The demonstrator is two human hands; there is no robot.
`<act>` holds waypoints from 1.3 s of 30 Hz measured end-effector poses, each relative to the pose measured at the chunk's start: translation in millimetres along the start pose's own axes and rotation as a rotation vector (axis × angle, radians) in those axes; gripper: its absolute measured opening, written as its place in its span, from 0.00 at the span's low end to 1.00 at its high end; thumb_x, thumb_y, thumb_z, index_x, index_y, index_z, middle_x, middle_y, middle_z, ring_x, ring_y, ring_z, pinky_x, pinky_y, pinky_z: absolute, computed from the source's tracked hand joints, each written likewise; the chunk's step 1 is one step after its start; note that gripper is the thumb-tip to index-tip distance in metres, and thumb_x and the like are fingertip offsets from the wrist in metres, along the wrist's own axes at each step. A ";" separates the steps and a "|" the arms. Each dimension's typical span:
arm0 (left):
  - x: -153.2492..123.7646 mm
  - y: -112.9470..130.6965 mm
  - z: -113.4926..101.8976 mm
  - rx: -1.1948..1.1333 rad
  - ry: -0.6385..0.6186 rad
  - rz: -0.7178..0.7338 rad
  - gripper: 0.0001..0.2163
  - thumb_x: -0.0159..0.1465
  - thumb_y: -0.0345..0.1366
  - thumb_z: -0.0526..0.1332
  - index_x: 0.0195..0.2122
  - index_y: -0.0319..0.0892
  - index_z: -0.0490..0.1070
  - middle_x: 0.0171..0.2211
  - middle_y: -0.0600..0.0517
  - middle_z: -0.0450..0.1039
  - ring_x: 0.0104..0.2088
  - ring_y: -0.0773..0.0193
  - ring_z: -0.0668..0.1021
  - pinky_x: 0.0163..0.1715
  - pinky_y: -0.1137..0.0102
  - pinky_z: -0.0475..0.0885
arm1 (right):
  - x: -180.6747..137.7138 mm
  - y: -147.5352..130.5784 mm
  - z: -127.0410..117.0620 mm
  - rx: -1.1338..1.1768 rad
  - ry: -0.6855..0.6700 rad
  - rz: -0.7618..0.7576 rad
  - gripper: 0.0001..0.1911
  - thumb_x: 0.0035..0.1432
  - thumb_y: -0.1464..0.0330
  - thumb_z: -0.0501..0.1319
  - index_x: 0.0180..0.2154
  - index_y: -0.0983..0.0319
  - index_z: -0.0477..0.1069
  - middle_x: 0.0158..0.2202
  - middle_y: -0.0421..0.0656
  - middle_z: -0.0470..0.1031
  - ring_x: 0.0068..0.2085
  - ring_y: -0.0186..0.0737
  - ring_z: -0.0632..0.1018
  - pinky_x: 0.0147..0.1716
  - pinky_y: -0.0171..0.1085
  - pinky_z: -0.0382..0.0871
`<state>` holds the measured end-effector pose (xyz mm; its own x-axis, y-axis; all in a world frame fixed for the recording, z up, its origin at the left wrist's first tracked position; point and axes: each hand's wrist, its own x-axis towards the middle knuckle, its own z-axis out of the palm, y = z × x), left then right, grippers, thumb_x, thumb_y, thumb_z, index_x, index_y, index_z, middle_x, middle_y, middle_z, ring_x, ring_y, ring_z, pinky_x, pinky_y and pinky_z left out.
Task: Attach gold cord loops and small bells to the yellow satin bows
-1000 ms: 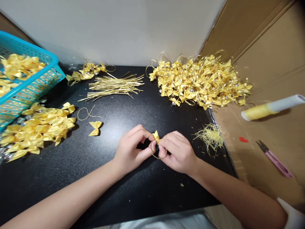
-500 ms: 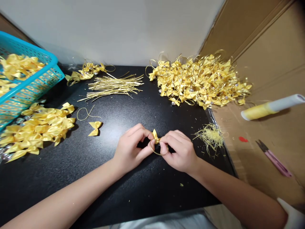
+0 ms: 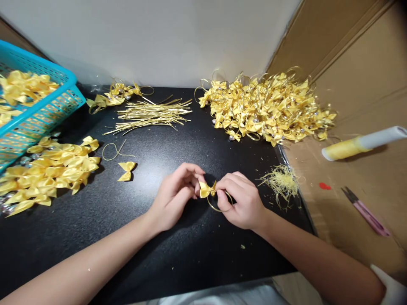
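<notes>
A small yellow ribbon bow (image 3: 206, 189) with a gold cord loop (image 3: 219, 204) hanging under it sits between my two hands over the black table (image 3: 165, 152). My left hand (image 3: 173, 195) pinches the bow's left wing with fingertips closed. My right hand (image 3: 242, 202) pinches the bow's right side and the top of the loop. A single loose bow (image 3: 126, 170) and a bent gold cord (image 3: 115, 151) lie to the left of my hands.
A big heap of finished bows with loops (image 3: 267, 108) lies at the back right. Cut gold cords (image 3: 149, 114) lie at the back centre, plain bows (image 3: 51, 169) at the left beside a blue basket (image 3: 41, 114). Thread scraps (image 3: 281, 182), a thread spool (image 3: 362, 143) and pink snips (image 3: 365, 212) lie to the right.
The bow has turned from upright to lying flat with both wings showing. The loop has shifted right and down under my right hand. My left fingers have lifted slightly.
</notes>
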<state>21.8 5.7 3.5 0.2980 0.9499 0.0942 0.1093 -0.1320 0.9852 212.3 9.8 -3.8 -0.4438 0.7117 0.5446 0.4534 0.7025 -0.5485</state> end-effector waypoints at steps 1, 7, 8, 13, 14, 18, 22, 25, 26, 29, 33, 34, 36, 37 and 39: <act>-0.4 0.0 -0.7 -0.098 -0.045 -0.078 0.08 0.63 0.29 0.51 0.42 0.40 0.66 0.30 0.52 0.70 0.27 0.68 0.72 0.26 0.73 0.70 | 0.5 0.4 -0.9 -0.008 -0.015 -0.016 0.09 0.61 0.75 0.52 0.29 0.62 0.67 0.25 0.42 0.71 0.27 0.35 0.70 0.32 0.37 0.64; -0.5 2.7 0.8 -0.195 -0.214 -0.205 0.09 0.61 0.35 0.64 0.38 0.38 0.66 0.27 0.55 0.68 0.26 0.71 0.71 0.28 0.75 0.69 | 2.5 2.1 -3.9 -0.028 -0.087 -0.070 0.11 0.61 0.74 0.52 0.28 0.63 0.67 0.23 0.41 0.69 0.26 0.35 0.68 0.31 0.38 0.62; -0.3 2.9 1.3 -0.187 -0.230 -0.215 0.09 0.61 0.35 0.65 0.38 0.38 0.66 0.27 0.55 0.69 0.26 0.71 0.71 0.29 0.75 0.69 | 2.7 2.3 -3.8 -0.016 -0.090 -0.067 0.10 0.61 0.74 0.52 0.28 0.63 0.67 0.24 0.41 0.69 0.27 0.35 0.68 0.31 0.38 0.62; 0.5 1.2 1.9 -0.241 -0.240 -0.262 0.08 0.62 0.33 0.64 0.39 0.38 0.66 0.28 0.55 0.70 0.27 0.72 0.72 0.32 0.75 0.70 | 3.2 3.4 -1.7 0.063 -0.071 -0.026 0.08 0.62 0.74 0.54 0.31 0.63 0.68 0.25 0.40 0.71 0.27 0.34 0.70 0.32 0.37 0.63; 0.8 0.5 1.8 -0.262 -0.233 -0.270 0.09 0.62 0.32 0.65 0.39 0.38 0.66 0.28 0.55 0.70 0.28 0.72 0.73 0.32 0.75 0.71 | 3.2 3.5 -1.3 0.085 -0.056 -0.012 0.07 0.63 0.74 0.55 0.32 0.63 0.68 0.26 0.40 0.72 0.28 0.34 0.71 0.33 0.37 0.64; 2.0 -1.2 2.7 -0.344 -0.153 -0.286 0.10 0.60 0.31 0.67 0.39 0.39 0.66 0.28 0.56 0.71 0.27 0.73 0.73 0.31 0.77 0.70 | 2.6 2.7 -2.9 0.187 0.013 0.077 0.05 0.63 0.74 0.56 0.39 0.61 0.69 0.30 0.40 0.73 0.30 0.33 0.73 0.33 0.35 0.67; 2.0 -1.7 4.8 -0.382 -0.063 -0.268 0.11 0.58 0.31 0.68 0.38 0.39 0.67 0.26 0.56 0.71 0.26 0.74 0.73 0.28 0.78 0.70 | -0.1 -1.0 -8.0 0.325 0.037 0.176 0.10 0.61 0.74 0.54 0.44 0.62 0.69 0.33 0.43 0.73 0.34 0.35 0.74 0.35 0.37 0.71; 1.4 -2.8 6.0 -0.408 0.004 -0.272 0.12 0.59 0.32 0.67 0.41 0.40 0.66 0.28 0.56 0.72 0.26 0.73 0.74 0.28 0.78 0.71 | -2.4 -4.1 -7.3 0.431 0.031 0.144 0.15 0.58 0.69 0.57 0.48 0.63 0.67 0.38 0.46 0.74 0.38 0.39 0.76 0.38 0.40 0.73; 1.3 -3.3 6.3 -0.425 0.025 -0.271 0.13 0.60 0.33 0.67 0.43 0.41 0.65 0.28 0.56 0.72 0.26 0.72 0.75 0.28 0.77 0.72 | -2.7 -5.0 -5.8 0.421 0.051 0.132 0.16 0.57 0.69 0.60 0.48 0.63 0.67 0.38 0.47 0.74 0.38 0.40 0.76 0.39 0.41 0.74; 1.4 -3.9 6.7 -0.471 0.045 -0.258 0.17 0.59 0.33 0.68 0.47 0.42 0.64 0.27 0.57 0.71 0.26 0.72 0.75 0.29 0.76 0.73 | -1.6 -7.0 -0.1 0.299 0.127 0.120 0.10 0.57 0.73 0.62 0.42 0.61 0.69 0.36 0.45 0.75 0.38 0.39 0.77 0.39 0.39 0.75; 1.5 -3.0 6.6 -0.455 0.014 -0.264 0.15 0.59 0.34 0.68 0.45 0.40 0.66 0.29 0.55 0.72 0.27 0.72 0.75 0.30 0.76 0.73 | 1.1 -7.5 2.6 0.215 0.144 0.098 0.05 0.59 0.77 0.62 0.34 0.63 0.73 0.33 0.45 0.78 0.35 0.36 0.79 0.37 0.35 0.75; 1.2 -2.7 6.7 -0.438 0.006 -0.265 0.15 0.59 0.34 0.68 0.45 0.40 0.66 0.30 0.54 0.73 0.28 0.72 0.75 0.31 0.76 0.73 | 1.3 -7.4 2.2 0.205 0.146 0.091 0.05 0.58 0.78 0.62 0.34 0.63 0.74 0.33 0.45 0.78 0.35 0.36 0.79 0.36 0.35 0.76; 0.2 -2.7 7.1 -0.402 -0.017 -0.266 0.14 0.59 0.34 0.68 0.44 0.40 0.67 0.33 0.53 0.74 0.30 0.71 0.76 0.33 0.76 0.72 | 1.2 -7.2 1.2 0.191 0.156 0.081 0.05 0.58 0.77 0.63 0.34 0.64 0.75 0.32 0.45 0.79 0.34 0.36 0.80 0.36 0.34 0.76; -0.5 -2.8 7.4 -0.390 -0.033 -0.271 0.14 0.60 0.35 0.67 0.44 0.40 0.67 0.34 0.53 0.74 0.31 0.71 0.76 0.34 0.75 0.72 | 0.9 -7.1 0.8 0.187 0.161 0.079 0.04 0.58 0.77 0.63 0.34 0.64 0.75 0.32 0.45 0.79 0.34 0.36 0.80 0.35 0.34 0.76; -1.7 -3.2 8.0 -0.382 -0.061 -0.288 0.14 0.60 0.35 0.67 0.45 0.41 0.67 0.34 0.52 0.75 0.33 0.69 0.77 0.36 0.73 0.73 | 0.6 -6.6 0.4 0.180 0.172 0.079 0.04 0.58 0.76 0.63 0.34 0.63 0.76 0.32 0.44 0.80 0.33 0.35 0.80 0.34 0.34 0.77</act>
<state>28.5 2.2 -0.9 0.3634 0.9125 -0.1878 -0.1567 0.2586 0.9532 208.8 5.6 -0.1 -0.2673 0.7644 0.5868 0.3301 0.6447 -0.6895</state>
